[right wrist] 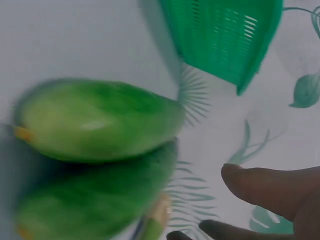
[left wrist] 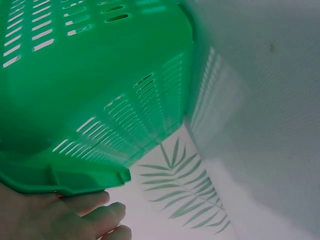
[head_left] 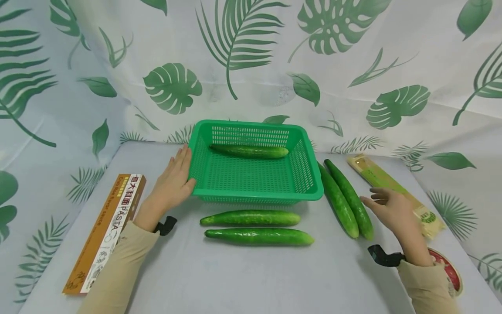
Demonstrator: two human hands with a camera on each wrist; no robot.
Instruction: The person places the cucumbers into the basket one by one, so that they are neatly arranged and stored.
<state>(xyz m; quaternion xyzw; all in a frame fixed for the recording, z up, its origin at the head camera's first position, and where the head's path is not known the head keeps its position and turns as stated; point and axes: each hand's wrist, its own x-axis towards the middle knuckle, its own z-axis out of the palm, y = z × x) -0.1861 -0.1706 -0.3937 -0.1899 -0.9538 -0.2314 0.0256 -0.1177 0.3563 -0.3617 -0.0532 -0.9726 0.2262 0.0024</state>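
Loading appeared to be the step in hand, judging by one cucumber (head_left: 251,151) lying along the far wall inside the green basket (head_left: 255,194) and four outside it on the desk (head_left: 243,279). Left hand (head_left: 174,181), one: laid against the basket's left rim, fingers extended and touching it, gripping nothing, seemingly as a steady. Right hand (head_left: 394,213), one: just beside the right-hand pair of cucumbers, thumb well apart from loosely bent fingers, nothing held. The next move seemed to call for closing those fingers round the outer cucumber (head_left: 351,200) of that pair and lifting it clear over the rim. Cucumbers, five in all: the one in the basket; two in front of it, a farther cucumber (head_left: 251,217) and a nearer cucumber (head_left: 259,237), roughly parallel; two at its right, the outer and an inner cucumber (head_left: 338,200), slanted side by side. Basket, one: upright, rectangular, slotted walls. Pasta box (head_left: 106,231), one: brown and white, lying at the left, partly hidden by the left sleeve (head_left: 113,270). Packet (head_left: 386,181), one: yellow and green, slanted at the right, partly behind the right hand. Red round item (head_left: 447,270), one: mostly hidden by the right sleeve (head_left: 427,285), kind not readable.
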